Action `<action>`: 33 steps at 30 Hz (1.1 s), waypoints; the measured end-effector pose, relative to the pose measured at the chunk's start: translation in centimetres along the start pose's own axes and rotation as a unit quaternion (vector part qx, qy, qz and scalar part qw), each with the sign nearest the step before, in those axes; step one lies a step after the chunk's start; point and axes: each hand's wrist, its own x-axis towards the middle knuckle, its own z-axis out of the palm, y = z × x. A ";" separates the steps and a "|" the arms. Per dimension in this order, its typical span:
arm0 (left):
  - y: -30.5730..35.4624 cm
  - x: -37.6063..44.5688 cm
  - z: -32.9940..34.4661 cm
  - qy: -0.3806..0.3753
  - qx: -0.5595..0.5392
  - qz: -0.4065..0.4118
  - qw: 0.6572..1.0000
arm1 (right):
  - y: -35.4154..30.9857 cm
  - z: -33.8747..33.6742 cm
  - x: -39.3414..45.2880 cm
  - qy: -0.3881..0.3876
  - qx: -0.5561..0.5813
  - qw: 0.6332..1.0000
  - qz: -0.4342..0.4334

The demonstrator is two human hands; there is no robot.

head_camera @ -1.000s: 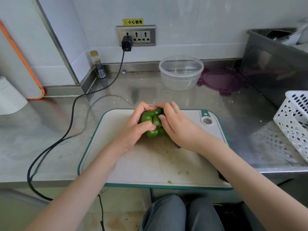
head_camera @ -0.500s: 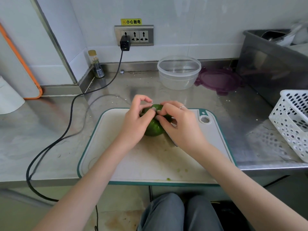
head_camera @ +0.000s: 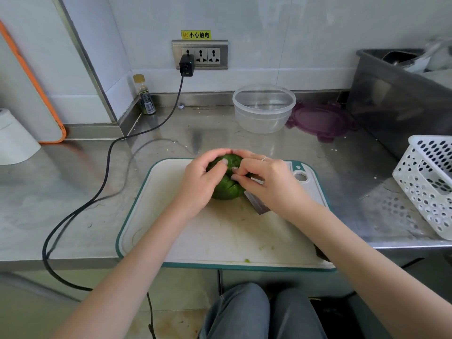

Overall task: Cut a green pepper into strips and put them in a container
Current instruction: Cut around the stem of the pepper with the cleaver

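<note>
A green pepper [head_camera: 226,188] rests on the white cutting board [head_camera: 171,231] with a teal rim. Cut lines cross its near side. My left hand [head_camera: 200,182] wraps its left side, thumb on top. On the right, my right hand [head_camera: 269,184] presses its fingertips into the pepper's top. A knife blade [head_camera: 256,204] lies on the board under my right hand, mostly hidden. A clear plastic container [head_camera: 264,108] stands behind the board near the wall.
A purple lid [head_camera: 320,121] lies right of the container. A white perforated basket [head_camera: 430,182] and a steel bin [head_camera: 401,99] stand at the right. A black cable [head_camera: 107,167] runs from the wall socket across the steel counter. A small bottle [head_camera: 145,96] stands in the corner.
The pepper has been turned in my hands so its rounded, scored side faces me. My fingers have shifted onto its top. The view has moved slightly.
</note>
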 end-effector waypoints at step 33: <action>-0.1 -1.5 1.0 0.085 -0.006 0.015 0.996 | -3.0 1.4 2.2 0.061 0.241 0.873 0.420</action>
